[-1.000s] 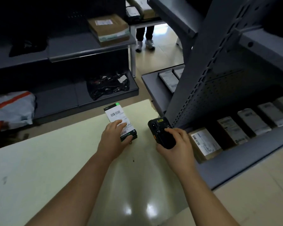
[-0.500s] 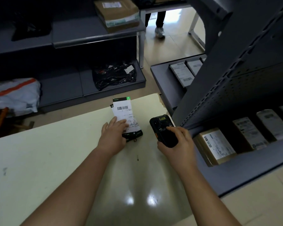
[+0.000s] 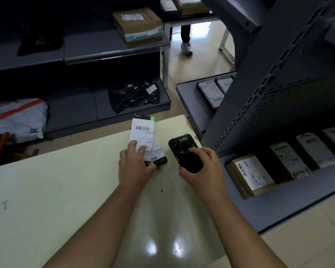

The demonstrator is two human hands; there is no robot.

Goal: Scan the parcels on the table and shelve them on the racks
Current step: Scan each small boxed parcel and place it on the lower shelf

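Observation:
A slim black parcel (image 3: 142,130) with a white barcode label and a green corner stands tilted over the far edge of the pale table (image 3: 46,190). My left hand (image 3: 133,165) grips its lower end, fingers over the label. A second small black parcel (image 3: 160,157) with its own label lies under it on the table. Just to the right, my right hand (image 3: 201,167) holds a black handheld scanner (image 3: 184,151), with a finger on its back.
A grey rack (image 3: 278,200) on the right holds a row of labelled boxes. Behind the table another rack (image 3: 112,53) carries a brown box, a black bag and a grey mailer. A person's legs (image 3: 186,37) stand at the far aisle.
My left hand has raised and turned the labelled parcel more upright, showing a second parcel beneath. The scanner hand has stayed beside it. The view has tilted slightly.

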